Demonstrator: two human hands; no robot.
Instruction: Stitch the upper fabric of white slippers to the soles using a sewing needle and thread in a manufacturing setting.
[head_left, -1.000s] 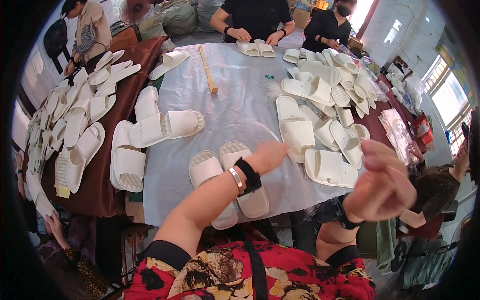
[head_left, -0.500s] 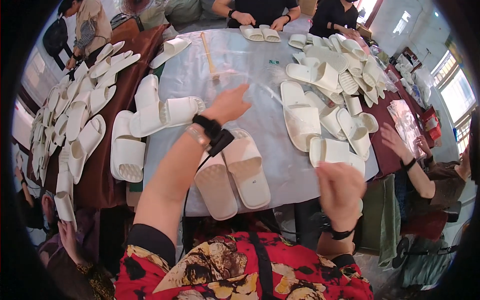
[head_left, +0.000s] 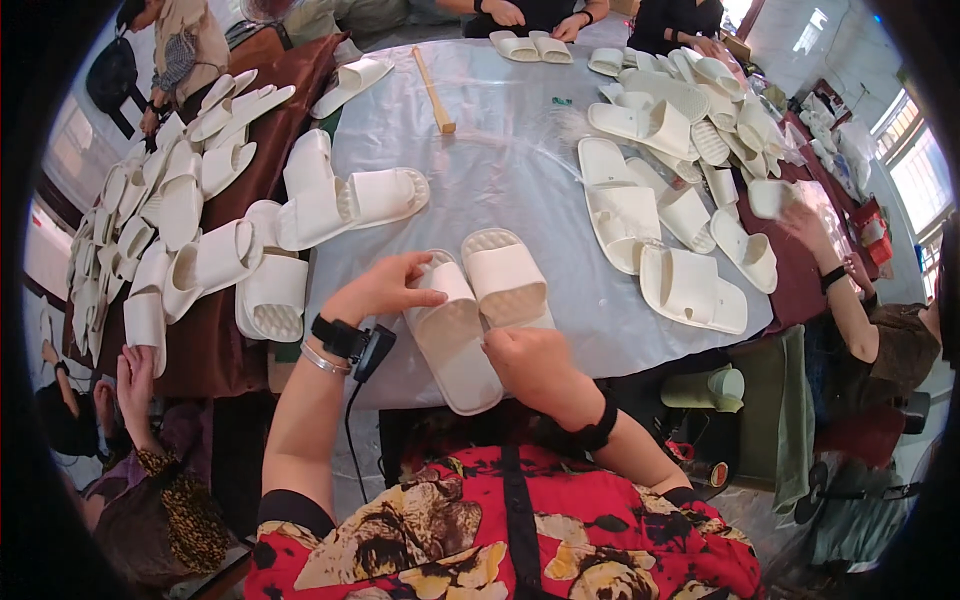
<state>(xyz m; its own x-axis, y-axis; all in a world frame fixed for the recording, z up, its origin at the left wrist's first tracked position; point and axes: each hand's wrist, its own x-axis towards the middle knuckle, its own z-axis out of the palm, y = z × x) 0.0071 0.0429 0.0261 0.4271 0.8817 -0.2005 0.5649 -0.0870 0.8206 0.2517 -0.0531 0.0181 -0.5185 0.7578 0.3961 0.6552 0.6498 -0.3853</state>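
Observation:
A pair of white slippers lies side by side at the table's near edge, toes away from me. Over the left slipper [head_left: 455,350], my left hand [head_left: 385,287] rests at the strap's left side. Its thumb and fingers are apart, with the thumb on the strap. My right hand [head_left: 535,365] is closed in a fist above the heel of the right slipper [head_left: 507,280], hiding that heel. Whatever the fist holds, if anything, is hidden by the fingers.
Piled white slippers lie on the left dark-red table [head_left: 225,340] and at the far right. More slippers flank me on the plastic-covered table [head_left: 380,120]. A wooden-handled tool [head_left: 433,93] lies beyond my hands. Other people work around the tables.
My left hand has drawn back from mid-table to the left slipper. My right hand has moved left from the table's right edge to the right slipper. The view has shifted slightly.

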